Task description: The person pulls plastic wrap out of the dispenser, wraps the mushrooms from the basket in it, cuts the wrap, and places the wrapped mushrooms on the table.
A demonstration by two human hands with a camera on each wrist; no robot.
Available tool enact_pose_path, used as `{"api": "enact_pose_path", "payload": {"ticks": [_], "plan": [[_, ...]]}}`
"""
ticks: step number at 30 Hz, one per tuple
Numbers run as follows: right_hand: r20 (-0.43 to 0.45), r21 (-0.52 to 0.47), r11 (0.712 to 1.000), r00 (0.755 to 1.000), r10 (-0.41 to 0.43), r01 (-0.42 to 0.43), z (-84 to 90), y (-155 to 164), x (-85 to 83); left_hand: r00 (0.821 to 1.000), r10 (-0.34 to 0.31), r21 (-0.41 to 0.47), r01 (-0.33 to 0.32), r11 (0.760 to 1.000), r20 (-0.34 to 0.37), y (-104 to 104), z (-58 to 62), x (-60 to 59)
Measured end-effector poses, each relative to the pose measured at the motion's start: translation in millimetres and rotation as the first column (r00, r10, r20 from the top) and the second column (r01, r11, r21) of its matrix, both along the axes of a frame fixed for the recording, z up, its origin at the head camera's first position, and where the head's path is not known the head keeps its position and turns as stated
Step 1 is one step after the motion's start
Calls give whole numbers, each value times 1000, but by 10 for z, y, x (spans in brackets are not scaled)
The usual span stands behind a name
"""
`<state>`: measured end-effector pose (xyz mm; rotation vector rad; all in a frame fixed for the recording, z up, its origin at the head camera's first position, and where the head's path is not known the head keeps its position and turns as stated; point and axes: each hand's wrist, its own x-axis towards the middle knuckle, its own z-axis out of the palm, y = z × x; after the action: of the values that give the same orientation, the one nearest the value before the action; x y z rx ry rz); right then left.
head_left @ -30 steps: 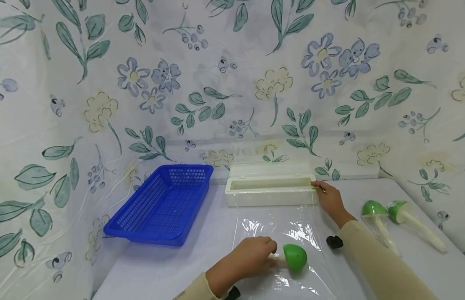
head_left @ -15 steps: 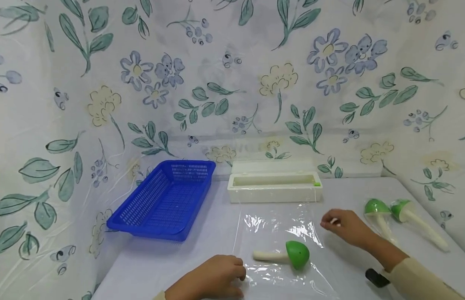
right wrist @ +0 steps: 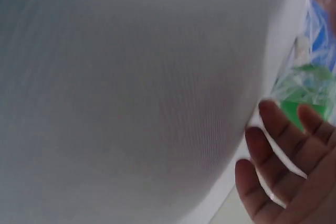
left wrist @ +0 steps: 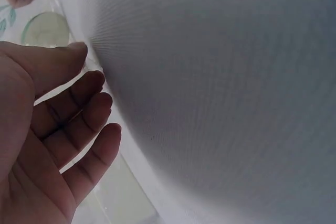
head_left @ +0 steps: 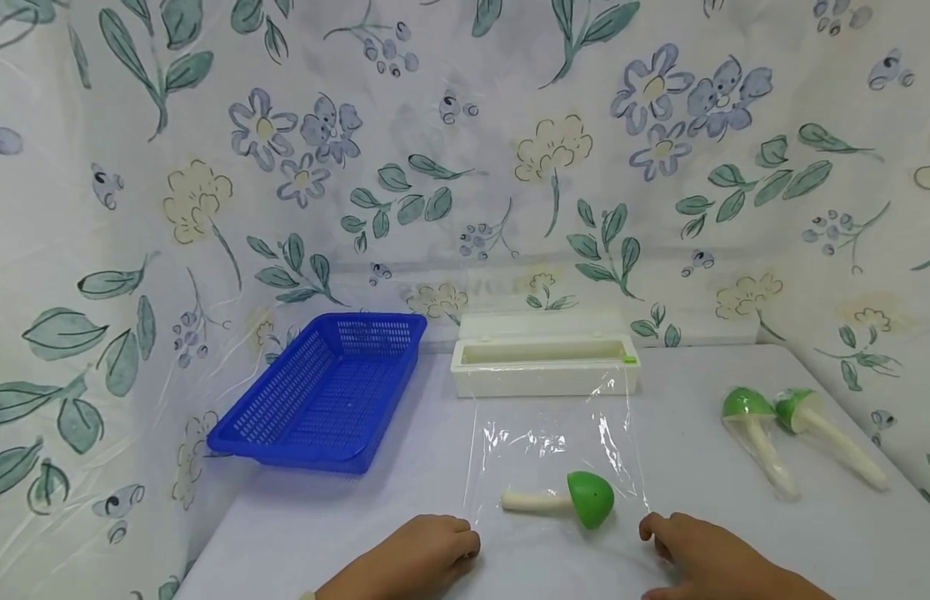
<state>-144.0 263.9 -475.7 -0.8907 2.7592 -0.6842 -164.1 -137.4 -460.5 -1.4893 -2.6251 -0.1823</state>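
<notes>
A sheet of clear plastic wrap (head_left: 555,442) runs from a long white wrap dispenser (head_left: 543,382) toward me. On its near part lies a toy mushroom (head_left: 591,500), green cap to the right and white stem to the left. My left hand (head_left: 416,554) pinches the sheet's left edge; in the left wrist view the thumb and forefinger come together there while the other fingers curve loosely. At the opposite edge my right hand (head_left: 708,554) pinches the wrap at its fingertips. The right wrist view shows the green cap (right wrist: 302,109) through the wrap beyond my fingers.
Behind, the dispenser's lid stands raised, with a bright green slider (head_left: 629,360) at its right end. A blue perforated basket (head_left: 360,460) sits at the back left. On the right lie a film-wrapped mushroom (head_left: 765,454) and another green-capped mushroom (head_left: 843,442). A floral curtain (head_left: 502,200) hangs behind the table.
My right hand has come from the dispenser's slider down to the wrap's near right edge. My left hand has let go of the mushroom's stem and moved to the near left edge.
</notes>
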Motion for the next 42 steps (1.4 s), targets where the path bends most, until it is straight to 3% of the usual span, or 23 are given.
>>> {"api": "enact_pose_path", "payload": {"ticks": [2,4,8,10,14,16,19,20,22,23,25,27,28,30,32,33,34,35,36,38,42], "plan": [[-83,8,999,996,39,-39,-19,-23,-6,999,-23,20,24,1000,-39,0,-6,-17],[-207,-8,996,975,86,-89,-37,-15,-14,997,-38,37,40,998,-62,-6,-5,-29],[-456,-64,977,877,153,-204,-50,65,-24,992,-59,70,67,995,-109,-13,25,-34],[-524,-76,972,838,151,-223,-28,92,-18,986,-67,90,81,993,-152,-17,37,-33],[-562,-70,980,819,118,-189,62,75,-2,981,-56,143,83,986,-188,-36,83,-32],[-583,-77,983,808,90,-165,104,47,-1,987,-29,158,54,986,-157,-55,108,-45],[-626,-125,982,779,35,-144,125,11,-40,998,41,180,-31,983,-50,-81,141,-86],[-620,-144,981,785,12,-129,133,-3,-60,998,65,194,-64,979,2,-89,140,-112],[-563,-202,975,826,-38,-93,151,-22,-125,982,115,241,-149,959,150,-90,133,-175],[-511,-235,970,857,-65,-67,160,-27,-166,963,130,276,-194,941,235,-88,119,-217],[-342,-311,950,933,-113,1,181,-35,-270,896,147,342,-306,888,419,-72,91,-306],[-107,-412,907,984,-139,84,186,-39,-400,800,135,395,-426,814,584,-48,56,-400],[21,-467,874,990,-140,134,178,-42,-469,746,103,421,-478,771,658,-32,38,-447],[249,-550,798,961,-125,246,139,-53,-614,620,46,431,-595,679,783,5,0,-535],[416,-602,714,903,-103,359,77,-76,-749,512,-24,426,-685,591,858,44,-55,-620],[476,-616,674,874,-96,409,39,-88,-809,463,-53,414,-727,548,885,66,-81,-657],[514,-610,649,851,-111,453,5,-102,-859,427,-77,403,-756,516,901,87,-107,-687],[545,-596,634,828,-133,494,-30,-116,-901,399,-79,384,-782,491,913,107,-134,-715],[564,-580,626,812,-154,521,-61,-127,-933,384,-80,374,-798,473,920,123,-159,-736],[579,-547,621,790,-204,562,-111,-144,-977,368,-60,353,-816,457,928,153,-188,-761],[543,-503,627,782,-306,595,-138,-170,-1038,400,8,350,-811,469,916,162,-202,-783]]}}
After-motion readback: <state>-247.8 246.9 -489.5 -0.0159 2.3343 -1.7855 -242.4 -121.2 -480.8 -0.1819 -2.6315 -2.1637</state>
